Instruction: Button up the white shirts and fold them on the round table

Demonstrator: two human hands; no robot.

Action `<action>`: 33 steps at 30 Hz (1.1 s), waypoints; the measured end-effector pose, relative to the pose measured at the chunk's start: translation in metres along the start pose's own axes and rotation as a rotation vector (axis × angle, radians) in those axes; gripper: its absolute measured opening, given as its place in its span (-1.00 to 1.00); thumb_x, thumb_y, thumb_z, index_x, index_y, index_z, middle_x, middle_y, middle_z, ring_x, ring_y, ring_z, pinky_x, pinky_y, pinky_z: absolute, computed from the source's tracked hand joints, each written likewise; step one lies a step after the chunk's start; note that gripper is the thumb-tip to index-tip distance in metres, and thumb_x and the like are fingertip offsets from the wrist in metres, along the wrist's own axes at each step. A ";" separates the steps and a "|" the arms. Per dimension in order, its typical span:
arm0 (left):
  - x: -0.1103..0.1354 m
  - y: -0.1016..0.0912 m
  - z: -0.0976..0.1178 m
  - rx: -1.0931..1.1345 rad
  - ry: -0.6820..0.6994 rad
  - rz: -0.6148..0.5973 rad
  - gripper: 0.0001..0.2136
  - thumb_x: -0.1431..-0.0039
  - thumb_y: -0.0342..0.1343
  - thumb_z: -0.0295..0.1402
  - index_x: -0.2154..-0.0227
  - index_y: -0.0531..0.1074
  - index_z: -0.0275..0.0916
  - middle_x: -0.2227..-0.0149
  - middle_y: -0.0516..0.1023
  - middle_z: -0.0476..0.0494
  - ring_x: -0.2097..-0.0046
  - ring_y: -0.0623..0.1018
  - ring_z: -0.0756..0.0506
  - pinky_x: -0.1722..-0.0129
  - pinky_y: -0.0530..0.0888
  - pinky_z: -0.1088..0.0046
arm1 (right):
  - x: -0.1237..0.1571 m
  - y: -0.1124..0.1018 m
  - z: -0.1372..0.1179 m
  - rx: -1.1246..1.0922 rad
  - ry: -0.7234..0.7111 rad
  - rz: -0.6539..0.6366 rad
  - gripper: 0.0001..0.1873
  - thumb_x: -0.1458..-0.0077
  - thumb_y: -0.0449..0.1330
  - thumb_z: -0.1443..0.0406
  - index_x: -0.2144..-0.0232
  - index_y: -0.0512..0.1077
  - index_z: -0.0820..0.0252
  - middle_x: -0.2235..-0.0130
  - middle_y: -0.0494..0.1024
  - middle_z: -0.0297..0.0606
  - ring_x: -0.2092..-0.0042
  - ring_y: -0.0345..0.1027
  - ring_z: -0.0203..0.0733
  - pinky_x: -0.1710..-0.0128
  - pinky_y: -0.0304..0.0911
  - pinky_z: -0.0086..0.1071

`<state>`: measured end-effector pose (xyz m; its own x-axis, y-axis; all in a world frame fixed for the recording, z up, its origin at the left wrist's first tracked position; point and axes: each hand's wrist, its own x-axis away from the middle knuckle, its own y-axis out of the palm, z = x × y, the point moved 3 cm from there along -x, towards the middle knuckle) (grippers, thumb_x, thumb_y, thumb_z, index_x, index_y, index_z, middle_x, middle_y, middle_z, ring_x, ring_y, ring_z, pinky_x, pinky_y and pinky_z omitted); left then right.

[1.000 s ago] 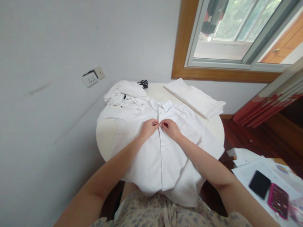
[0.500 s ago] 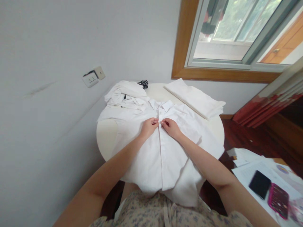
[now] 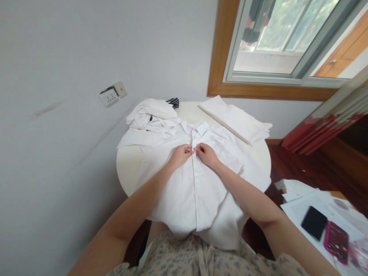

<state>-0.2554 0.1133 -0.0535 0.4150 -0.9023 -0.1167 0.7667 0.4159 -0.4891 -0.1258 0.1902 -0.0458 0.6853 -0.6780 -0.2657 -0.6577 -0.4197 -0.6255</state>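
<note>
A white button-up shirt [image 3: 178, 191] lies spread front side up on a round cream table [image 3: 126, 168], its collar toward the wall and its hem hanging over the near edge. My left hand [image 3: 182, 154] pinches the shirt's front placket a little below the collar. From the other side, my right hand [image 3: 205, 153] is closed on the same strip, fingertips almost touching those of the left. Whatever small part lies between the fingertips is hidden. Below the hands the placket runs straight down to the hem.
A crumpled white garment pile [image 3: 152, 111] sits at the table's back left, beside a black striped cloth [image 3: 173, 102]. Folded white cloth [image 3: 235, 119] lies at the back right. On a low surface at right are papers [image 3: 296, 207], a black phone [image 3: 314, 222] and a pink-cased phone [image 3: 336, 242].
Both hands stay at the same place on the placket, with only slight finger movement. The whole view has shifted a little.
</note>
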 end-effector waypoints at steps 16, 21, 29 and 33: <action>-0.005 -0.004 -0.003 -0.011 0.041 0.073 -0.73 0.06 0.14 -0.46 0.22 0.45 -0.26 0.35 0.54 -0.04 0.37 0.47 0.03 0.30 0.41 0.51 | 0.000 -0.002 0.011 -0.075 -0.106 -0.016 -0.81 -0.07 0.06 0.32 0.28 0.44 0.21 0.39 0.43 -0.32 0.37 0.26 -0.29 0.30 0.17 -0.42; -0.001 -0.004 0.001 -0.159 0.161 0.072 -0.72 0.06 0.14 -0.49 0.21 0.43 -0.22 0.38 0.52 -0.01 0.37 0.46 0.01 0.27 0.42 0.47 | 0.003 0.000 0.005 -0.023 -0.155 -0.022 -0.81 -0.02 0.11 0.35 0.27 0.44 0.19 0.39 0.37 -0.33 0.35 0.24 -0.29 0.28 0.19 -0.40; -0.015 -0.041 0.007 -0.456 0.271 0.204 -0.77 -0.11 0.07 -0.32 0.17 0.43 -0.22 0.21 0.46 -0.13 0.28 0.46 -0.02 0.12 0.40 0.38 | -0.017 -0.030 0.017 0.076 -0.102 0.011 -0.74 -0.04 0.06 0.39 0.20 0.44 0.21 0.22 0.43 -0.23 0.32 0.30 -0.32 0.25 0.25 -0.43; -0.049 -0.075 0.011 -0.734 0.261 0.268 -0.74 -0.17 -0.01 -0.28 0.14 0.44 -0.23 0.13 0.45 -0.20 0.08 0.42 -0.13 -0.02 0.31 0.29 | -0.054 -0.064 0.035 0.292 0.009 0.093 -0.69 -0.07 0.02 0.40 0.14 0.43 0.24 0.11 0.43 -0.16 0.26 0.35 -0.29 0.10 0.24 -0.39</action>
<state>-0.3279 0.1271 -0.0013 0.3416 -0.8179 -0.4629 0.1052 0.5227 -0.8460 -0.1103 0.2747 -0.0169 0.6228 -0.7115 -0.3255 -0.5988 -0.1657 -0.7835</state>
